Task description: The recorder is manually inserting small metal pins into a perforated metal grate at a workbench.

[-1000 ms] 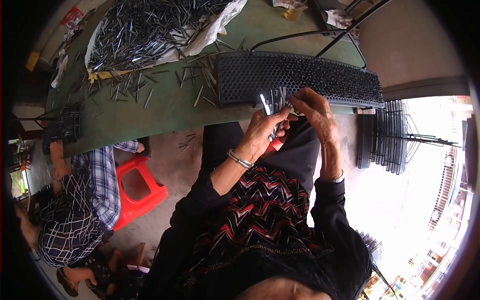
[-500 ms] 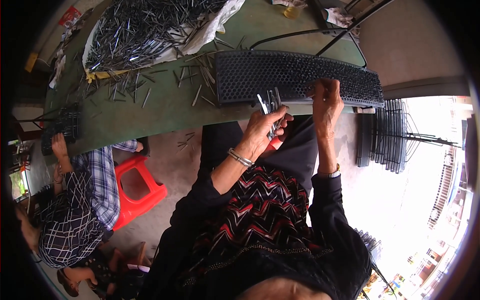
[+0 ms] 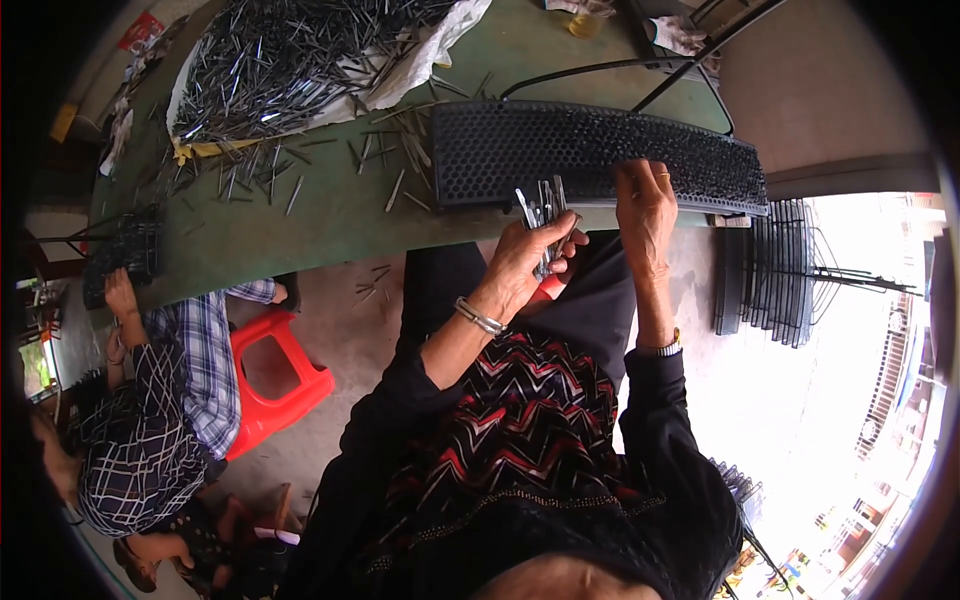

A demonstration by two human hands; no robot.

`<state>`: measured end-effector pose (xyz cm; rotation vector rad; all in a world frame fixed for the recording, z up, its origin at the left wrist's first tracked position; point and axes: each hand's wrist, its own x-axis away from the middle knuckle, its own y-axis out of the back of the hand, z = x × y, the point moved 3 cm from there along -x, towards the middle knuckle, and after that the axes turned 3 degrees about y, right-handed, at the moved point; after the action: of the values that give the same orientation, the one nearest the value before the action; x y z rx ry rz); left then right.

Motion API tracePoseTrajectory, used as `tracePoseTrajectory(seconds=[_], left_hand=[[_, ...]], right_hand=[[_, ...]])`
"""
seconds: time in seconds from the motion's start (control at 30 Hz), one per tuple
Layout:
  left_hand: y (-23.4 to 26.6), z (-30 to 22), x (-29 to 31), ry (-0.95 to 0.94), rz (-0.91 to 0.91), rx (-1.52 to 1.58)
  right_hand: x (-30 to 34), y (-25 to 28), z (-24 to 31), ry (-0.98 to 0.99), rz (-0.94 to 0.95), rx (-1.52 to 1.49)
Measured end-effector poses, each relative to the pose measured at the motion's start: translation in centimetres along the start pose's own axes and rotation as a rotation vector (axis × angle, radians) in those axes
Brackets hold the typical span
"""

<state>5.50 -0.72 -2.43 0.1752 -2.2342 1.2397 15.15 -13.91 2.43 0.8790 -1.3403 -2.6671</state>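
Note:
A bundle of thin dark metal strips is gripped in my left hand, their shiny ends poking up past the thumb. My right hand is at the front of a long black perforated rack, fingertips bent down against its holes. What those fingers pinch, if anything, is hidden. The rack lies on the green table's near edge; its right part looks filled with small pieces, while open round holes show on the left. A bent black rod frame rises behind it.
A heap of similar strips lies on a white sheet, with loose strips scattered on the green table. A red stool stands left, near a co-worker at another rack. Stacked black racks are at the right.
My right hand has turned and shifted slightly left, its fingertips now lower against the rack. The left hand with its strips stays nearly still.

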Motion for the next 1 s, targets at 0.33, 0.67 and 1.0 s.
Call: tracePoseTrajectory(seconds=[0.33, 0.67, 1.0], left_hand=[[-0.3, 0.0, 0.3, 0.042, 0.108, -0.194], [-1.3, -0.7, 0.9, 0.076, 0.049, -0.239], [-0.6, 0.6, -0.4, 0.07, 0.04, -0.162]], right_hand=[[-0.3, 1.6, 2.6, -0.397, 0.61, -0.617], [-0.1, 1.2, 1.1, -0.491, 0.585, -0.763], [-0.1, 3.2, 0.1, -0.378, -0.06, -0.473]])
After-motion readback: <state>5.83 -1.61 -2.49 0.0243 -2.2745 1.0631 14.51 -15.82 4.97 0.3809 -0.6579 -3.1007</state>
